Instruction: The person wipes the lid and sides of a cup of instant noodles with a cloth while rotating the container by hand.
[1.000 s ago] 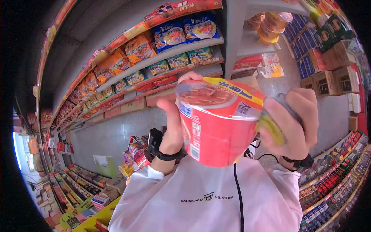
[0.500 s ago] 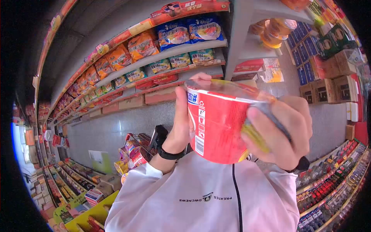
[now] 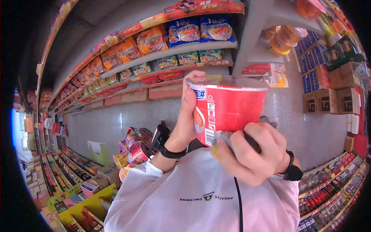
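A red instant noodle tub (image 3: 235, 104) with a clear lid is held upright in front of the white jacket. My left hand (image 3: 188, 106) grips its left side, fingers over the rim near the blue label. Against the tub's lower right is my right hand (image 3: 253, 152), its fingers curled round a crumpled dark grey and yellowish cloth (image 3: 247, 140) that touches the tub near the barcode. Part of the cloth is hidden by the fingers.
Shelves of bagged noodles (image 3: 183, 31) run across the upper left. A basket of packaged goods (image 3: 137, 147) stands at the lower left. Cardboard boxes (image 3: 326, 101) are stacked at right, above racks of small jars and packets (image 3: 336, 174).
My right hand has moved down and left with the cloth, from the tub's upper right side to its lower part. My left hand still holds the tub, and the view has shifted slightly.
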### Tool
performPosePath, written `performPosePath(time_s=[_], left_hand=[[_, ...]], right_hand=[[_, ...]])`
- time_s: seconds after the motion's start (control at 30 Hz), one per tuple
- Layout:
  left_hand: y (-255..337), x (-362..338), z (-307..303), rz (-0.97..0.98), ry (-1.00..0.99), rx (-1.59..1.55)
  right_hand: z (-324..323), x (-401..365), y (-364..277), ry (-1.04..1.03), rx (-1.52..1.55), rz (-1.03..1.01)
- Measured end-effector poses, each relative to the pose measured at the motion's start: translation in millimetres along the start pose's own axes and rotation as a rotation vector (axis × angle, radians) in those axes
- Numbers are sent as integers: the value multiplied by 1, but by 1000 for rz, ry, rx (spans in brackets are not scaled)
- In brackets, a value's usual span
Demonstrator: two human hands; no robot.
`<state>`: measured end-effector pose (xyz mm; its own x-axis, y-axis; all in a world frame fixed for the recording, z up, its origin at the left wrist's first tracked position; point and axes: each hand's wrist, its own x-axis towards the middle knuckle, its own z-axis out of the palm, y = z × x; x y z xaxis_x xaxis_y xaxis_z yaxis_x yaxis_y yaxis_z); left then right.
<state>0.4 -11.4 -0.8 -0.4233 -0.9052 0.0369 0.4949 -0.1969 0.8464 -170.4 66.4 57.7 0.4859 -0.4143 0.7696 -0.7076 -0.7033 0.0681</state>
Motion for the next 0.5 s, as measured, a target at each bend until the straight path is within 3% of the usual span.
performPosePath(time_s=[0.07, 0.2, 0.5], left_hand=[[-2, 1, 3, -2, 54, -19], [-4, 4, 0, -30, -55, -182], [-5, 6, 8, -125, 3, -79]], right_hand=[[-4, -2, 4, 11, 22, 56], [-3, -2, 16, 121, 32, 134], [-14, 15, 38, 12, 27, 232]])
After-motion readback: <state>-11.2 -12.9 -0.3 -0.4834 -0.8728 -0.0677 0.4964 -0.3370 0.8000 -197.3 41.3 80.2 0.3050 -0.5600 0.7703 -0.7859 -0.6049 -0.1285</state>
